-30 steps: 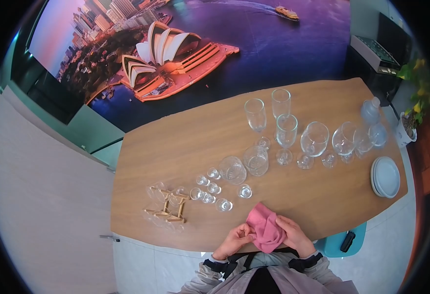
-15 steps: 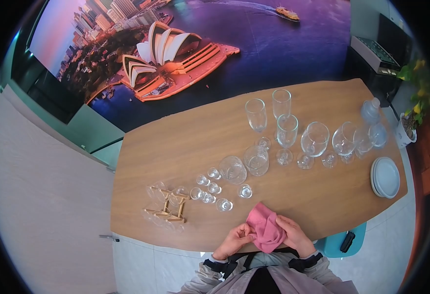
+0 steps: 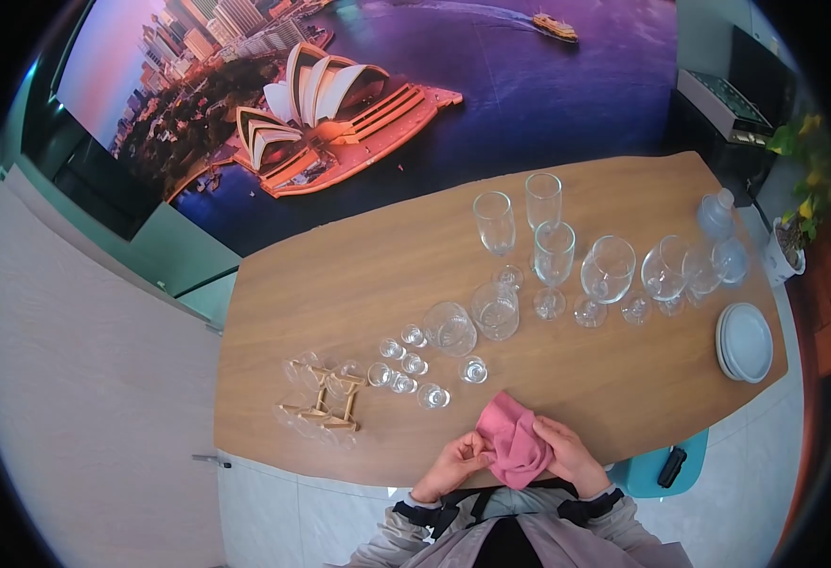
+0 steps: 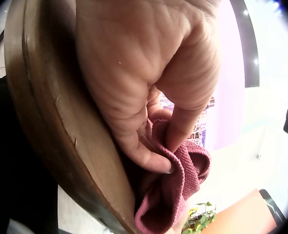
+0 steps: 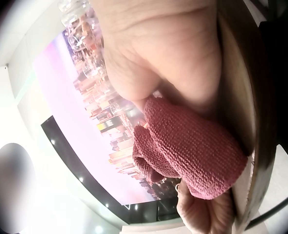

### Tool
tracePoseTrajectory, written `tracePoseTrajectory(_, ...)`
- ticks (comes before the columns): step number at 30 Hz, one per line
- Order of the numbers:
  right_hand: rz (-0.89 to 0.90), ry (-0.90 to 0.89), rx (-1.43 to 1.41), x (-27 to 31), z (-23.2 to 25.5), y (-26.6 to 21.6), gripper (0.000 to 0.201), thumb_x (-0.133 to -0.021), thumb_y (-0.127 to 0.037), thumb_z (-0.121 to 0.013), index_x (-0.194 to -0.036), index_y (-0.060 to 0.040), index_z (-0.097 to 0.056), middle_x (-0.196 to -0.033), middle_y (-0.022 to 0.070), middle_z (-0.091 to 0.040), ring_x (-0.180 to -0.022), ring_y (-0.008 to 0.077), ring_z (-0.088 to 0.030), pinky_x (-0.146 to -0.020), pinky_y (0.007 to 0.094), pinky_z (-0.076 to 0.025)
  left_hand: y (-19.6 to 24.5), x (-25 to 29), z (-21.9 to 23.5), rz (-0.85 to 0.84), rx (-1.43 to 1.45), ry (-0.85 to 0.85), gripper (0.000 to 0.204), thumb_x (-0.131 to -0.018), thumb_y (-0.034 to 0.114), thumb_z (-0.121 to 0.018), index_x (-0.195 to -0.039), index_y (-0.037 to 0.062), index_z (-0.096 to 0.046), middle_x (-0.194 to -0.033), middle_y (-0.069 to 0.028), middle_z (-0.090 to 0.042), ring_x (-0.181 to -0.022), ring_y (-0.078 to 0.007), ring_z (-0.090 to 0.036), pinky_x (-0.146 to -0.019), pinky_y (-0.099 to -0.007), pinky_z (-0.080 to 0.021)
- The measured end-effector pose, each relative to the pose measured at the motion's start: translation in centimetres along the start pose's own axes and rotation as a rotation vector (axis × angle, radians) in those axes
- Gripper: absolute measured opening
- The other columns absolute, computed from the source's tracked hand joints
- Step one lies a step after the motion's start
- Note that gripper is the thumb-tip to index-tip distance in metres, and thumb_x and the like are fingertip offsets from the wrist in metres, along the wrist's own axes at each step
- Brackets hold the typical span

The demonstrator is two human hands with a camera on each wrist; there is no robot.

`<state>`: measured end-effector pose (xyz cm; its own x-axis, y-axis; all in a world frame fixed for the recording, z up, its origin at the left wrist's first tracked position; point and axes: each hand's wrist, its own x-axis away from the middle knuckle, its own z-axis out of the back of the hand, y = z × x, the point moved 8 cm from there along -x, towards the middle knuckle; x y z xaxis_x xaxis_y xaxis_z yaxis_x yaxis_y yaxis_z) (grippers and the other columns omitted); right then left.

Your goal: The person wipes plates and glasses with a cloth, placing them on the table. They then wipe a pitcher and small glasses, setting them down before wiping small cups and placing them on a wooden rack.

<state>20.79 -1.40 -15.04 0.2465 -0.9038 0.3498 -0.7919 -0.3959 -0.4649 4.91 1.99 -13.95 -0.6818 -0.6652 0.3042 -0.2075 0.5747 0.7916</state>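
A crumpled pink cloth is held between both hands at the table's front edge. The left hand pinches its left side; in the left wrist view the thumb and a finger of that hand close on a fold of the cloth. On the cloth's other side the right hand grips it with the thumb on top. In the right wrist view the cloth covers most of the fingers of the right hand.
Several small glasses and two tumblers stand beyond the hands. Stemmed glasses are further back right, near stacked plates. A wooden rack with glasses is at left. A teal stool stands by the front edge.
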Motion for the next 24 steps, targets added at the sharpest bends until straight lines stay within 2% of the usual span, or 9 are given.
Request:
tracePoseTrajectory(5,0.000,-0.002,-0.003,0.06,-0.25,-0.12,0.027,-0.105,-0.019,-0.048,-0.122,0.0001,-0.055,-0.119,0.0074,-0.062,-0.110,0.0160,-0.061,-0.098,0.0339,-0.050,0.21,0.04,-0.12,-0.001,-0.003,-0.015,0.014,-0.095,-0.002,-0.061,-0.089,0.0053,-0.051,-0.104,-0.0030,-0.060,-0.091,-0.0058,-0.053,-0.081,-0.0213,-0.043)
tracePoseTrajectory(8,-0.008,0.022,0.017,0.19,-0.65,-0.42,0.023,-0.105,-0.020,-0.048,-0.117,-0.0023,-0.056,-0.114,0.0040,-0.062,-0.106,0.0128,-0.061,-0.095,0.0316,-0.051,-0.04,-0.05,0.20,-0.030,-0.016,-0.025,0.014,-0.095,-0.002,-0.061,-0.089,0.0054,-0.050,-0.105,-0.0031,-0.061,-0.092,-0.0055,-0.054,-0.081,-0.0213,-0.044)
tracePoseTrajectory(16,-0.007,0.023,0.026,0.13,-0.65,-0.38,0.024,-0.105,-0.020,-0.048,-0.118,-0.0018,-0.056,-0.115,0.0047,-0.062,-0.107,0.0131,-0.061,-0.096,0.0318,-0.050,-0.05,-0.02,0.09,0.004,0.012,0.016,0.019,-0.094,-0.003,-0.062,-0.086,0.0073,-0.048,-0.090,0.0034,-0.052,-0.086,-0.0041,-0.053,-0.078,-0.0202,-0.043)
tracePoseTrajectory(24,-0.007,0.027,0.023,0.15,-0.71,-0.43,0.025,-0.105,-0.020,-0.047,-0.120,-0.0012,-0.056,-0.116,0.0053,-0.062,-0.108,0.0134,-0.061,-0.096,0.0317,-0.050,0.30,0.02,0.11,-0.010,-0.043,0.016,0.020,-0.095,-0.001,-0.062,-0.085,0.0080,-0.048,-0.086,0.0049,-0.050,-0.082,-0.0029,-0.050,-0.073,-0.0188,-0.040)
